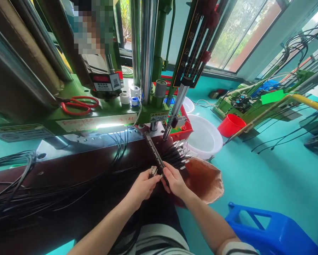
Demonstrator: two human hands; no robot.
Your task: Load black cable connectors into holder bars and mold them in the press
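My left hand [144,185] pinches a small bunch of metal cable connectors [152,171] at the near end of a long metal fixture bar [155,152] on the dark worktable [76,170]. On the bar's other side, my right hand [174,180] is closed on black cables whose plug ends [178,156] fan out toward the right. Black cables [42,198] trail left across the table.
A green press machine [108,113] with steel columns stands behind, red scissors [79,105] and tape rolls on its ledge. A brown paper piece [205,179], white basins [205,138], a red bucket [231,124] and a blue stool [270,230] lie right. Another person is behind the machine.
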